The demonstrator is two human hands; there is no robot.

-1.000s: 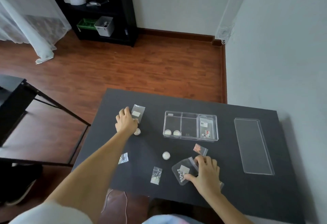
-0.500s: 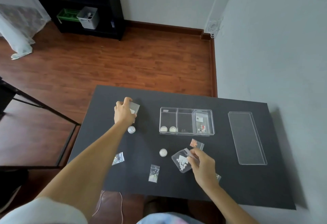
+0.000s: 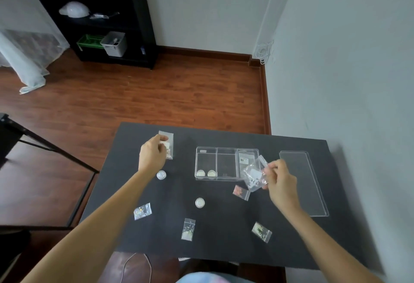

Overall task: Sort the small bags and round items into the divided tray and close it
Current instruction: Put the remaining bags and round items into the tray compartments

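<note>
A view from above onto a dark grey rectangular counter (image 3: 224, 226) standing on a reddish wooden floor (image 3: 156, 97), with a pale wall on the right.

The left hand (image 3: 152, 156) is at the far left of the counter, its grip closed on a small clear plastic bag with a white label (image 3: 168, 146), pinched at the bag's left edge. Just near of this hand, a small round clear-lidded pot (image 3: 161, 174) sits on the counter.

The right hand (image 3: 280, 178) is raised at the near right corner of a clear, three-compartment plastic tray (image 3: 226, 150). Its grip holds a larger clear bag of pale beads (image 3: 254, 175) by the bag's right side, tilted, partly in front of the tray's right compartment. That compartment contains a labelled clear bag (image 3: 244, 159). The left compartment holds two round pots (image 3: 206, 173) at its near end.

The tray's flat clear lid (image 3: 313, 193) lies well to the right, apart from the tray.

Loose on the counter: a small bag of pink pieces (image 3: 240, 192) just near of the tray, a second round pot (image 3: 199, 202) in the middle, and three small bags of pale pieces along the near side, left (image 3: 142, 211), centre (image 3: 188, 229) and right (image 3: 261, 231).
</note>
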